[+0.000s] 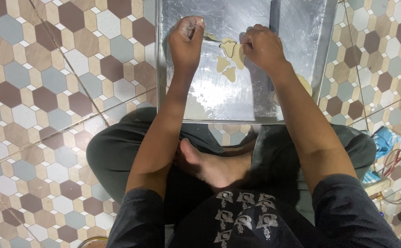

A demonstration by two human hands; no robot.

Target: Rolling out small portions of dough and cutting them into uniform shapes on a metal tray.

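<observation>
Each hand (187,36) (261,46) curls over dough (230,50) on the tray (219,98).

Hexagon-tiled floor (49,92) under metal tray (237,98) of dough scraps (230,59)

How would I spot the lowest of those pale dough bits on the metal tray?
Start at the big shiny metal tray lying on the hexagon-tiled floor in front of the seated person. Between the left hand and right hand lies a cluster of thin, pale dough scraps. The lowest dough piece is small and ragged, lying apart below the hands, touched by neither.
</observation>
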